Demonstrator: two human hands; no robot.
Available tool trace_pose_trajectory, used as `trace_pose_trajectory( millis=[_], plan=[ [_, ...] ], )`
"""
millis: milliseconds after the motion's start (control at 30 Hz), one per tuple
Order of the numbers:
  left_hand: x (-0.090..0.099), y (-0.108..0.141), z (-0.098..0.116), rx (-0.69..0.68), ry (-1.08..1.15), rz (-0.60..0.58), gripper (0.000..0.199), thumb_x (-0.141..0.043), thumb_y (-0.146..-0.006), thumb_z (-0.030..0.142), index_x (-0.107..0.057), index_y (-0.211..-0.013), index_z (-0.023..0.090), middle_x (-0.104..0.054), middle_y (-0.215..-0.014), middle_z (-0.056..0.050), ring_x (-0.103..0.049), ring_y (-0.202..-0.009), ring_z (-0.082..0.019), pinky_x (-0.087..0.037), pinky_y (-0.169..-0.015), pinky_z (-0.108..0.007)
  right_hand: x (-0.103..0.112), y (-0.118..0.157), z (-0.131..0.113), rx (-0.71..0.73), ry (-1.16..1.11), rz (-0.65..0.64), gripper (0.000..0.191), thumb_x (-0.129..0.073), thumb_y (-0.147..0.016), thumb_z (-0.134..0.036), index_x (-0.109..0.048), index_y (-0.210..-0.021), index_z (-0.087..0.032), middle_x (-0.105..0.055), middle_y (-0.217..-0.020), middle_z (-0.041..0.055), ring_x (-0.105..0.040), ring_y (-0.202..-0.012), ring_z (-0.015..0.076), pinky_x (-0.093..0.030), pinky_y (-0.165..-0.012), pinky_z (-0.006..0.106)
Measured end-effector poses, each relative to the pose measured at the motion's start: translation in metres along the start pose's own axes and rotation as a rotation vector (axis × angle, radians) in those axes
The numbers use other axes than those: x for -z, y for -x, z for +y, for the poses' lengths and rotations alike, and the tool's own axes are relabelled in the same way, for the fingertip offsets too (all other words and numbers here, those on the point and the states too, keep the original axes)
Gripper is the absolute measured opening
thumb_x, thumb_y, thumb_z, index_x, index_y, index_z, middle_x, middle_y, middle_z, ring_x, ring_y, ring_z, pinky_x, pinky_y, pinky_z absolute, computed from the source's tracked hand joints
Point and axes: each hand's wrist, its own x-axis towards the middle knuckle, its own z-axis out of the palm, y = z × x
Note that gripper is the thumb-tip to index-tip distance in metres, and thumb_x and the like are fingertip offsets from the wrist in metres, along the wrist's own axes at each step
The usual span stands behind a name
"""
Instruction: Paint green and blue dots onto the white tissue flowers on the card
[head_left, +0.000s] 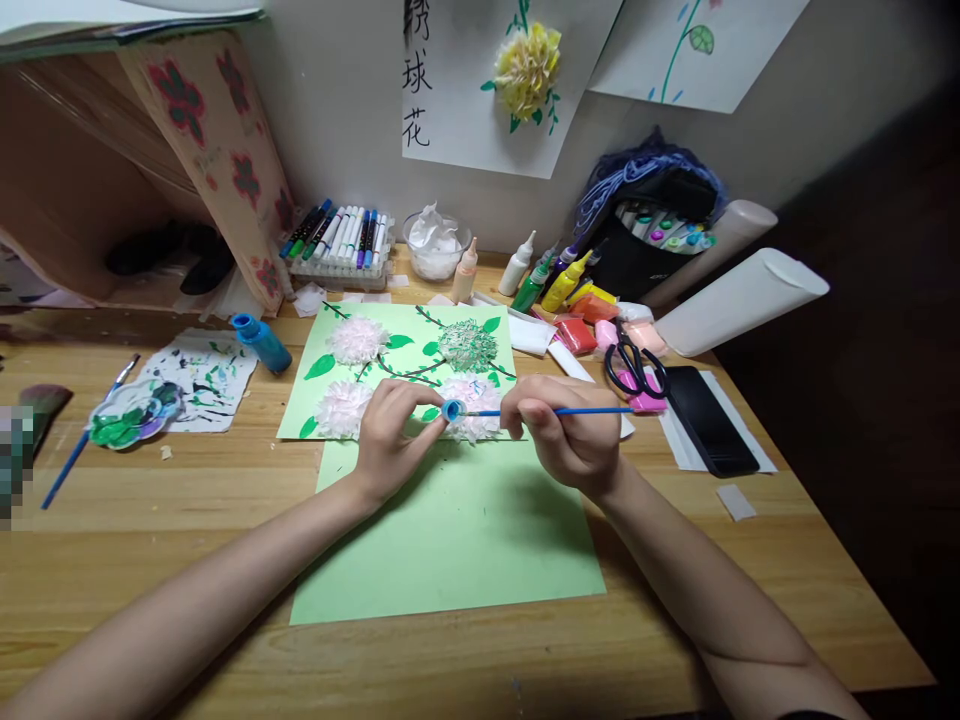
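Between thumb and forefinger, my left hand (394, 435) pinches a small blue bottle cap (451, 411), its hollow side facing up. My right hand (566, 425) grips a thin blue paintbrush (491, 412), whose tip is at the cap's rim. Both hands are over a light green sheet (450, 530) and a picture sheet (296, 400) overlapping its far end. On the picture are pale pink paper flowers (358, 341), one green-painted flower (469, 346), painted leaves and dark stems. Blue marks show on the flower partly behind the brush. An uncapped blue paint bottle (261, 343) stands to the left.
At left lie a paint palette (135, 412), a second brush (67, 465) and a stained paper (217, 385). Markers (341, 235), a glass bowl (435, 250) and paint bottles (566, 283) line the back. Black scissors (636, 365) and a phone (711, 420) lie at right.
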Motion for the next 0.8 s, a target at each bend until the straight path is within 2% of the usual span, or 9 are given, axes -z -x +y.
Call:
trace_pose_trajectory(
  millis=[167, 333, 400, 500, 567, 633, 700, 800],
  plan=[
    [0.0, 0.0, 0.0, 0.003, -0.007, -0.001, 0.01, -0.067, -0.086, 0.014, -0.063, -0.09, 0.022, -0.072, -0.084, 0.0, -0.062, -0.08, -0.019, -0.047, -0.072, -0.034, -0.002, 0.002, 0.003, -0.045, -0.08, 0.056, 0.04, -0.039, -0.103, -0.03, -0.055, -0.067, -0.02, -0.058, -0.056, -0.0004, -0.052, -0.049, 0.0088, -0.041, -0.048, 0.023],
    [0.0, 0.0, 0.0, 0.017, -0.018, -0.002, 0.008, -0.066, -0.086, 0.016, -0.064, -0.088, 0.023, -0.073, -0.083, -0.001, -0.062, -0.08, -0.02, -0.047, -0.072, -0.034, 0.002, 0.002, 0.004, -0.098, -0.113, 0.021, 0.041, -0.041, -0.103, -0.033, -0.059, -0.068, -0.02, -0.058, -0.057, -0.0006, -0.049, -0.045, 0.0085, -0.039, -0.045, 0.024],
    [0.0, 0.0, 0.0, 0.027, -0.018, 0.002, 0.007, -0.066, -0.086, 0.017, -0.064, -0.088, 0.023, -0.073, -0.083, -0.001, -0.062, -0.08, -0.02, -0.048, -0.071, -0.035, 0.006, 0.001, 0.006, -0.159, -0.136, 0.127, 0.043, -0.042, -0.102, -0.038, -0.06, -0.067, -0.02, -0.057, -0.055, -0.0007, -0.049, -0.044, 0.0091, -0.036, -0.042, 0.025],
    [0.0, 0.0, 0.0, 0.027, -0.009, 0.007, 0.008, -0.065, -0.086, 0.015, -0.063, -0.088, 0.022, -0.072, -0.082, -0.001, -0.061, -0.08, -0.02, -0.048, -0.071, -0.034, 0.014, -0.003, 0.016, -0.297, -0.188, 0.407, 0.047, -0.044, -0.1, -0.046, -0.059, -0.062, -0.022, -0.053, -0.047, -0.0023, -0.046, -0.037, 0.0092, -0.028, -0.035, 0.026],
    [0.0, 0.0, 0.0, 0.021, -0.001, 0.009, 0.01, -0.066, -0.085, 0.014, -0.063, -0.089, 0.022, -0.072, -0.083, -0.001, -0.06, -0.08, -0.019, -0.048, -0.071, -0.033, 0.016, -0.005, 0.028, -0.388, -0.219, 0.503, 0.05, -0.047, -0.097, -0.051, -0.056, -0.058, -0.022, -0.05, -0.044, -0.0032, -0.044, -0.033, 0.0091, -0.024, -0.032, 0.026],
    [0.0, 0.0, 0.0, 0.017, 0.002, 0.013, 0.011, -0.066, -0.085, 0.012, -0.063, -0.09, 0.022, -0.071, -0.083, -0.001, -0.06, -0.081, -0.019, -0.047, -0.071, -0.033, 0.015, -0.005, 0.041, -0.451, -0.219, 0.477, 0.052, -0.05, -0.094, -0.057, -0.055, -0.056, -0.022, -0.049, -0.044, -0.0032, -0.045, -0.033, 0.009, -0.025, -0.033, 0.026],
    [0.0, 0.0, 0.0, 0.014, -0.001, 0.016, 0.011, -0.066, -0.086, 0.013, -0.063, -0.09, 0.022, -0.071, -0.083, -0.001, -0.06, -0.08, -0.019, -0.047, -0.071, -0.033, 0.013, -0.003, 0.053, -0.496, -0.197, 0.391, 0.053, -0.051, -0.092, -0.06, -0.054, -0.056, -0.021, -0.05, -0.046, -0.003, -0.047, -0.035, 0.0088, -0.029, -0.035, 0.025],
    [0.0, 0.0, 0.0, 0.017, -0.008, 0.017, 0.01, -0.065, -0.086, 0.013, -0.063, -0.089, 0.023, -0.071, -0.082, -0.001, -0.06, -0.08, -0.019, -0.046, -0.071, -0.033, 0.008, 0.003, 0.063, -0.494, -0.118, 0.283, 0.054, -0.048, -0.094, -0.059, -0.054, -0.057, -0.02, -0.049, -0.046, -0.0031, -0.047, -0.037, 0.0087, -0.034, -0.039, 0.025]
  ],
)
